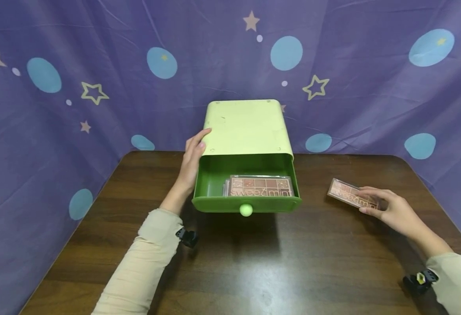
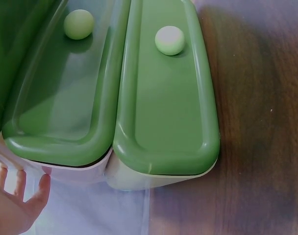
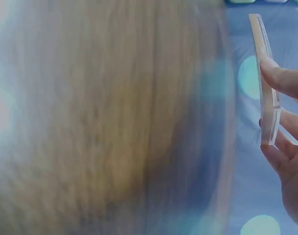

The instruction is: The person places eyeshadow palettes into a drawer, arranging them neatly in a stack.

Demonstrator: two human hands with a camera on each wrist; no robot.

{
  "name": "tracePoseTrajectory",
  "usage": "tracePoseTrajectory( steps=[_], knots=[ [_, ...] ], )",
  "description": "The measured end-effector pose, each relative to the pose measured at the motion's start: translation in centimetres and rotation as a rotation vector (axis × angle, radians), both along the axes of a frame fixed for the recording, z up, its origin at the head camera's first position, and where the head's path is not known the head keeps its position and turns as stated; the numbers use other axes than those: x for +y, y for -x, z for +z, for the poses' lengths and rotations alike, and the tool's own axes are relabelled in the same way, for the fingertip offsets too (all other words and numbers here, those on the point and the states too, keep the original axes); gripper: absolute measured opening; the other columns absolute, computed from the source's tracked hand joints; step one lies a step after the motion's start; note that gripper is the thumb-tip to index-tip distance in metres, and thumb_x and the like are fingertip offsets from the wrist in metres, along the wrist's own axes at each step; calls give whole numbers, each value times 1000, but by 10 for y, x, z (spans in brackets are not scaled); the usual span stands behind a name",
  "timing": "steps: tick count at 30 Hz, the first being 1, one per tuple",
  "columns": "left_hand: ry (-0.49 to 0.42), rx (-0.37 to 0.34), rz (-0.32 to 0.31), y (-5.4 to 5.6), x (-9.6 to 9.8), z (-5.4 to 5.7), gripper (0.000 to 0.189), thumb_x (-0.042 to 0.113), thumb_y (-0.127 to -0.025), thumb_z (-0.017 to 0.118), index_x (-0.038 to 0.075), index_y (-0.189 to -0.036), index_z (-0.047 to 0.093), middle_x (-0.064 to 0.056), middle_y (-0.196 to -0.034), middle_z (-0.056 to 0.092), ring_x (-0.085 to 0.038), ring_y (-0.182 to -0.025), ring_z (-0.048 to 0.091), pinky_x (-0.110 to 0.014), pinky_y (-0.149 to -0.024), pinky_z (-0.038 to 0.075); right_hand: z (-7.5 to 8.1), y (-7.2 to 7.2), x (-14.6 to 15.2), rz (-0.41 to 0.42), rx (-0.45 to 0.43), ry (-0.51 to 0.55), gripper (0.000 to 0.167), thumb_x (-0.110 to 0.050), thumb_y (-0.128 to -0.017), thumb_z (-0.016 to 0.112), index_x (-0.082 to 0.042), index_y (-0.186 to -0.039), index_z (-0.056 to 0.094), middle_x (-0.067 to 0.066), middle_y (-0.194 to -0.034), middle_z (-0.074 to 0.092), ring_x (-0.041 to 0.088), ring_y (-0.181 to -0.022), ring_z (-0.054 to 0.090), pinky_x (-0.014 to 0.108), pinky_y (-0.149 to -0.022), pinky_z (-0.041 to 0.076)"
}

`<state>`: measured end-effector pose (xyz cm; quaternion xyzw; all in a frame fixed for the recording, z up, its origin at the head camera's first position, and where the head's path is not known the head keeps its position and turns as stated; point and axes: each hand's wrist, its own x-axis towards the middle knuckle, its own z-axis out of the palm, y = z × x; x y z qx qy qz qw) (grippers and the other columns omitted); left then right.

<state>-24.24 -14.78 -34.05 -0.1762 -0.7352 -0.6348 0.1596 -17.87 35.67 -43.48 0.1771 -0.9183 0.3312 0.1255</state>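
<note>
My right hand [image 1: 392,214] pinches a flat clear-cased eyeshadow palette [image 1: 342,192] lettered "sweet mint", held over the right part of the table. In the right wrist view the palette [image 3: 266,115] is edge-on between thumb and fingers. My left hand [image 1: 190,164] rests against the left side of a pale green drawer unit [image 1: 246,127], fingers spread along its upper edge. The unit's dark green top drawer [image 1: 216,204] is pulled out, with a round light green knob [image 1: 246,210]. Inside it, another palette [image 1: 262,187] stands upright at the right, with more clear-cased edges beside it.
Two lower drawers, a middle one [image 2: 56,112] and a bottom one [image 2: 168,107], are pushed in below the top drawer. The brown wooden table [image 1: 301,271] ends at a purple curtain [image 1: 230,61] with stars and blue ovals. A camera is strapped to each wrist.
</note>
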Motion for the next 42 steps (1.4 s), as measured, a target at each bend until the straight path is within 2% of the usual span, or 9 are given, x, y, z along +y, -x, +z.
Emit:
tracePoseTrajectory(
  steps=[7, 10, 13, 19, 24, 28, 34, 39, 42],
  knots=[
    [3, -2, -2, 1, -1, 1, 53, 29, -99, 38, 5, -146, 46, -17, -143, 34, -24, -130, 32, -48, -108, 23, 19, -16, -16, -44, -1, 60, 40, -9, -81, 81, -10, -120, 70, -10, -126, 60, -6, -105, 46, 9, -81, 36],
    [5, -3, -2, 1, -1, 1, 53, 29, -99, 38, 5, -146, 46, -17, -144, 34, -25, -131, 31, -48, -108, 22, 27, -22, -23, -38, 18, 91, 41, -5, -81, 80, -10, -120, 70, -11, -126, 60, -3, -105, 48, 10, -83, 36],
    [4, -2, -4, 1, -1, 2, 53, 28, -99, 38, 5, -146, 47, -17, -144, 34, -25, -130, 31, -48, -108, 22, 34, -28, -30, -22, 38, 116, 43, -2, -80, 80, -11, -121, 70, -8, -127, 61, -3, -109, 49, 8, -87, 33],
    [7, -6, -14, 1, 0, 3, 53, 28, -100, 38, 5, -146, 46, -17, -144, 33, -25, -132, 31, -48, -109, 21, 48, -37, -45, 84, 136, 161, 52, 11, -71, 80, -7, -119, 70, 3, -128, 64, 1, -118, 50, 11, -97, 31],
    [8, -5, -12, 1, 0, 3, 52, 27, -100, 38, 5, -146, 46, -17, -145, 33, -25, -132, 31, -48, -109, 22, 58, -42, -57, 161, 203, 203, 57, 20, -65, 77, 0, -118, 69, 15, -126, 64, 8, -120, 53, 16, -100, 33],
    [6, -9, -7, 1, 0, 2, 52, 27, -100, 38, 5, -146, 46, -17, -144, 33, -25, -131, 31, -47, -109, 22, 74, -49, -74, 200, 254, 244, 55, 23, -63, 73, 5, -115, 68, 21, -124, 63, 12, -120, 54, 18, -100, 35],
    [0, -12, -4, -1, 0, 2, 52, 28, -100, 38, 5, -146, 46, -17, -144, 33, -25, -131, 31, -47, -109, 22, 98, -58, -101, 273, 333, 334, 43, 18, -70, 71, 11, -112, 66, 25, -122, 62, 19, -119, 53, 22, -101, 37],
    [0, -16, -5, -1, 0, 1, 52, 28, -100, 38, 5, -146, 46, -17, -144, 33, -25, -131, 31, -48, -108, 22, 99, -50, -113, 342, 377, 379, 37, 5, -77, 76, 10, -112, 67, 24, -123, 62, 23, -119, 53, 26, -101, 35],
    [1, -15, -4, 0, 0, 0, 53, 29, -100, 38, 5, -146, 46, -17, -144, 33, -25, -131, 31, -48, -109, 22, 99, -44, -121, 377, 382, 387, 37, 1, -77, 78, 8, -112, 68, 24, -124, 62, 25, -120, 52, 28, -101, 35]
  ],
)
